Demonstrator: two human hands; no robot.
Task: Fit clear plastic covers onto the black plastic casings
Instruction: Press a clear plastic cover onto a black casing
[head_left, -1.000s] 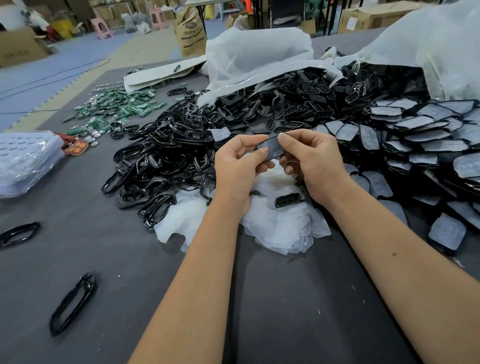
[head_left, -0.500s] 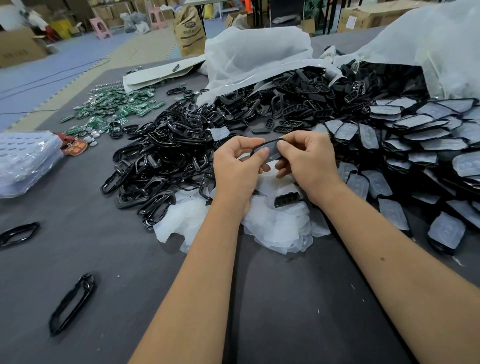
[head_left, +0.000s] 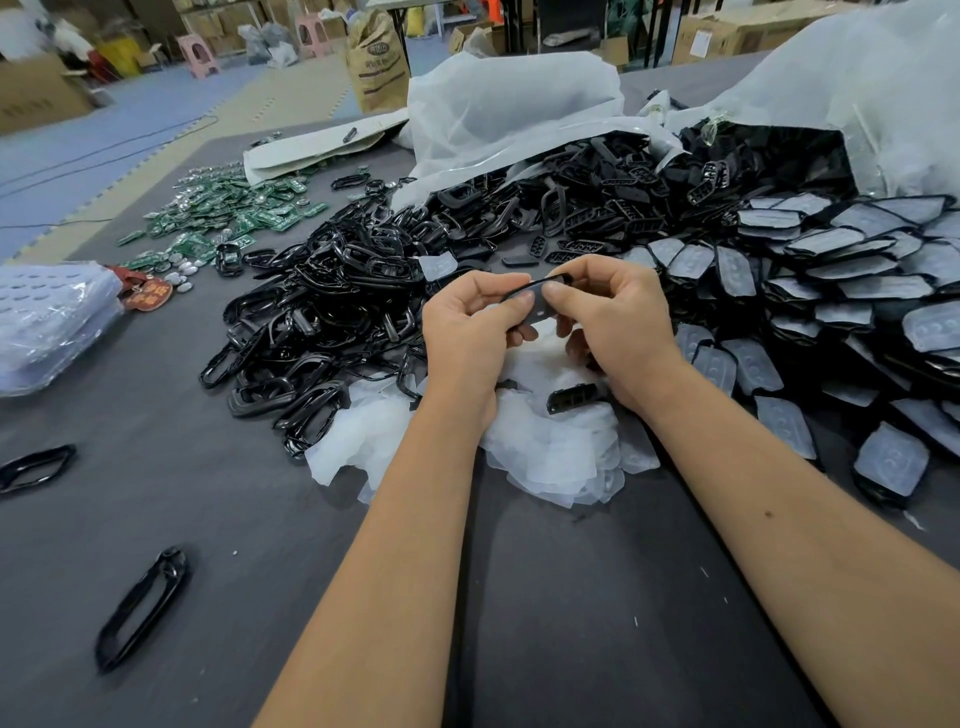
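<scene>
Hands meet above the table (head_left: 519, 649), both pinching one casing (head_left: 537, 301) between them. The left hand (head_left: 470, 332) has thumb and curled fingers on the near end; the right hand (head_left: 608, 317) pinches the other end, thumb on top. Whether a cover already sits on it I cannot tell — the fingers hide most of it.

By its look the casing is light, stiff and thin, so it should take a firm pinch at the ends while thumbs press along the rim. The covers (head_left: 545, 447), heaped white just under the hands, look soft, floppy and slippery; judging by that, each is best picked by an edge and peeled from the pile.

Counts: one casing in hand, one lying on the cover heap (head_left: 574, 397), two rings (head_left: 140, 608) apart on the near left. Black parts (head_left: 337, 322), finished pieces (head_left: 831, 291) at right and green boards (head_left: 223, 213) far left are too many to count.
</scene>
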